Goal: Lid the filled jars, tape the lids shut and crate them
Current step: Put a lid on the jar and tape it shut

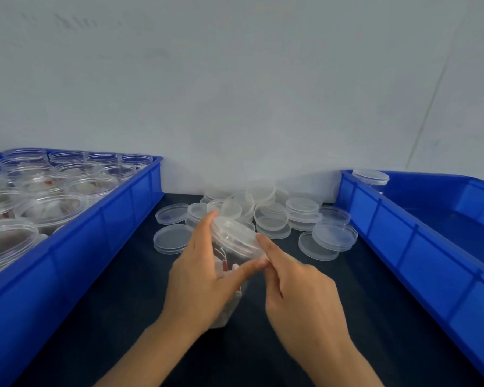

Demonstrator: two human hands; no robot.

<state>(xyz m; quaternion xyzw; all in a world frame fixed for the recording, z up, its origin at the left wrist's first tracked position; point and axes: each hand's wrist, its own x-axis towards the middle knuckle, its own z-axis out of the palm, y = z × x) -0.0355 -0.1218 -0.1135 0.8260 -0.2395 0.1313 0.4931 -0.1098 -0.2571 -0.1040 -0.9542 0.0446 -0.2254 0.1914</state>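
Note:
A clear plastic jar point(229, 263) with white and red contents stands tilted at the middle of the dark table, a clear lid point(235, 236) sitting on its mouth. My left hand point(204, 277) grips the jar, fingers round its far side and thumb across the front below the lid. My right hand point(299, 289) is at the lid's near right edge, index finger stretched onto the rim and the other fingers curled. Whether tape lies under the fingers cannot be told.
A blue crate point(129, 208) at the left holds several open filled jars point(51, 208). Another blue crate point(403, 236) at the right holds one lidded jar point(370, 178) in its far corner. Several loose clear lids point(271, 216) lie heaped on the table by the wall.

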